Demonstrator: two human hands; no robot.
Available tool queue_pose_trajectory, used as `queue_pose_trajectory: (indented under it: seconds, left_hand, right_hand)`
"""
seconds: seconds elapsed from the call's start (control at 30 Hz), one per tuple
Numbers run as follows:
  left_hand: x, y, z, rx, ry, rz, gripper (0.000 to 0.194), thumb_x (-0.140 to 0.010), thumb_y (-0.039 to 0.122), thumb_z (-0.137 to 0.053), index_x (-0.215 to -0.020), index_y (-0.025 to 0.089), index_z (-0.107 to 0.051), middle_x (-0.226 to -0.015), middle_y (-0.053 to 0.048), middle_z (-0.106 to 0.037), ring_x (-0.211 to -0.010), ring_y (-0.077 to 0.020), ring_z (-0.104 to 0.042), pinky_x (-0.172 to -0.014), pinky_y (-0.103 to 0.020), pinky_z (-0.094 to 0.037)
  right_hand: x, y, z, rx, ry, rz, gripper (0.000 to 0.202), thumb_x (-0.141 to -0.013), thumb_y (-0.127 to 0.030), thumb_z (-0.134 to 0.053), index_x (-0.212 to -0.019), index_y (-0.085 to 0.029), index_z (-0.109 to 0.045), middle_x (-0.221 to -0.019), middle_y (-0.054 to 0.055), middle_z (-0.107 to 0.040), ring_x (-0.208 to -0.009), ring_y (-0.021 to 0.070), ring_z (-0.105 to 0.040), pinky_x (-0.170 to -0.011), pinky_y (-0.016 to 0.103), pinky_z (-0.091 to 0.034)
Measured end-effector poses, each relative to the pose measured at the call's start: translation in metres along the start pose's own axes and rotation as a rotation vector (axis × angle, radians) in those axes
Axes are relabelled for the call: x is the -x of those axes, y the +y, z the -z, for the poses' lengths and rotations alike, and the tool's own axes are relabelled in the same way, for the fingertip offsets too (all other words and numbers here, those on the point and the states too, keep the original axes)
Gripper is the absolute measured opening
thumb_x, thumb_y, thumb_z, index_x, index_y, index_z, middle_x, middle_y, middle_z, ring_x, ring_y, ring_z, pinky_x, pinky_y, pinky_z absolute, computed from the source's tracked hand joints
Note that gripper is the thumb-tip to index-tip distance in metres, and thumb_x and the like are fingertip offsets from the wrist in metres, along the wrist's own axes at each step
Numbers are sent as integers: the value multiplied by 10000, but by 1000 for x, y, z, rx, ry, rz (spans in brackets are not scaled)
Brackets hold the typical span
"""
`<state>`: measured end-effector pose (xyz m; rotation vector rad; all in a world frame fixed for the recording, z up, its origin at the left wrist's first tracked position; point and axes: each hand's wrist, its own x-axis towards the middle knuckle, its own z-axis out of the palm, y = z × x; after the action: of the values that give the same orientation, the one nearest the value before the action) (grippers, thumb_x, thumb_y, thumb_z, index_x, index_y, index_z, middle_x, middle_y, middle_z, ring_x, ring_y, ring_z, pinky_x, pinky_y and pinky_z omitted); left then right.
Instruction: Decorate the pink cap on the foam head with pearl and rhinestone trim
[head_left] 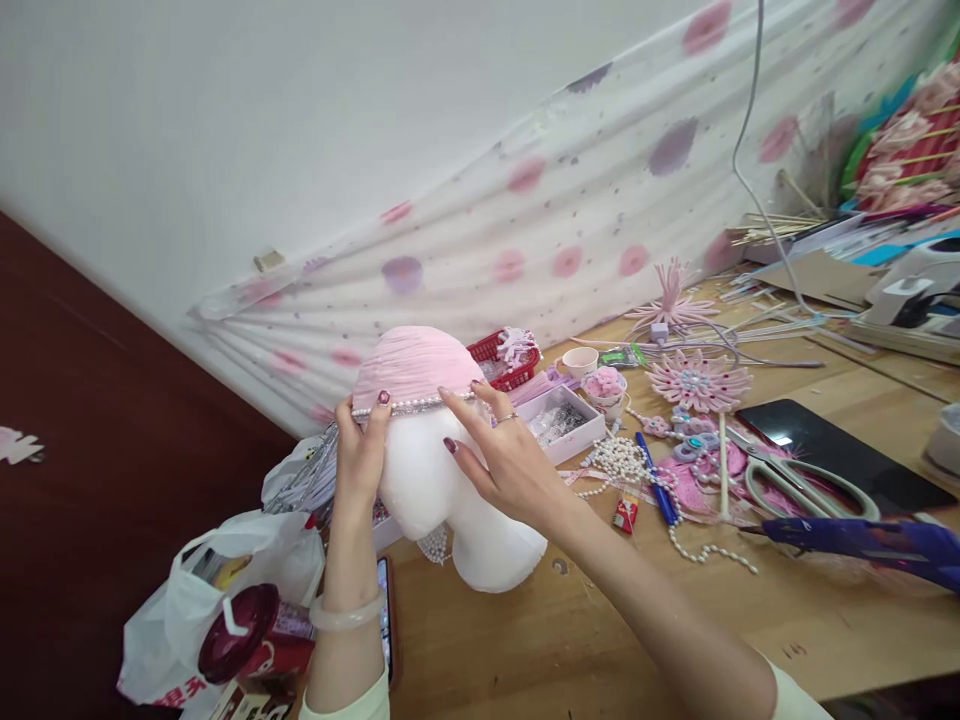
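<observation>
A pink pleated cap (420, 362) sits on a white foam mannequin head (420, 470), which lies tilted above the table. A trim of pearl beads and silver (412, 407) runs along the cap's lower edge. My left hand (361, 450) grips the cap's left side, its thumb on the trim and its other fingers mostly hidden behind. My right hand (506, 450) rests its fingertips along the right part of the trim, fingers apart. A string of pearls (435, 543) shows beneath the head.
Right of the head are a white box of beads (564, 425), a red basket (502, 360), pearl strings (622, 458), scissors (806, 480), a black tablet (840, 450) and a blue glue gun (862, 545). A plastic bag (172, 610) and lidded cup (247, 630) stand left.
</observation>
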<state>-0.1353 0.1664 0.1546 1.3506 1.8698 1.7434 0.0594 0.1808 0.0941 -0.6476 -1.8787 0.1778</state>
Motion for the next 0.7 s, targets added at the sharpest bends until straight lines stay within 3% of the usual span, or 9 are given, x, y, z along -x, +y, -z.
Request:
queue_pose_trajectory:
  seconds: [0.1, 0.33, 0.53, 0.6, 0.7]
  left_hand:
    - [5, 2, -1, -23, 16, -12, 568, -791, 659, -682, -1156, 244, -550, -1232, -78, -663, -1205, -295, -612, -1032, -436, -470]
    - [13, 6, -4, -47, 40, -10, 589, -775, 654, -708, -1176, 254, -543, -1198, -75, -673, -1143, -306, -631, -997, -457, -470]
    - [7, -5, 6, -3, 41, 4, 606, -781, 681, -657, -1200, 254, -558, -1194, -57, -657, -1166, -298, -607, -1011, -430, -450]
    - [3, -8, 10, 14, 35, 8, 601, -783, 684, -637, -1199, 256, -567, -1158, -46, -658, -1141, -289, -612, -998, -421, -453]
    - [-1, -11, 14, 35, 9, 6, 570, -789, 675, -621, -1179, 261, -583, -1120, -30, -662, -1111, -267, -621, -972, -394, -468]
  right_hand:
    - [0, -1, 2, 28, -9, 3, 503, -1057, -329, -464, -1543, -203, -434, -1454, 260, -435, -1457, 410, -437, -1059, 604, -525]
    - [5, 0, 0, 43, 35, -13, 497, -1056, -324, -465, -1530, -174, -455, -1454, 284, -450, -1433, 417, -479, -1020, 593, -559]
    - [16, 13, -9, -1, 42, 25, 577, -1038, -232, -477, -1596, -210, -333, -1567, 267, -407, -1480, 372, -442, -1100, 592, -514]
    - [20, 20, -16, 5, 93, 50, 590, -1029, -184, -472, -1601, -245, -338, -1557, 248, -440, -1474, 363, -455, -1099, 585, -516]
    - [24, 30, -27, -4, 244, 51, 537, -1023, -131, -464, -1530, -309, -472, -1441, 193, -569, -1335, 321, -596, -1002, 504, -592]
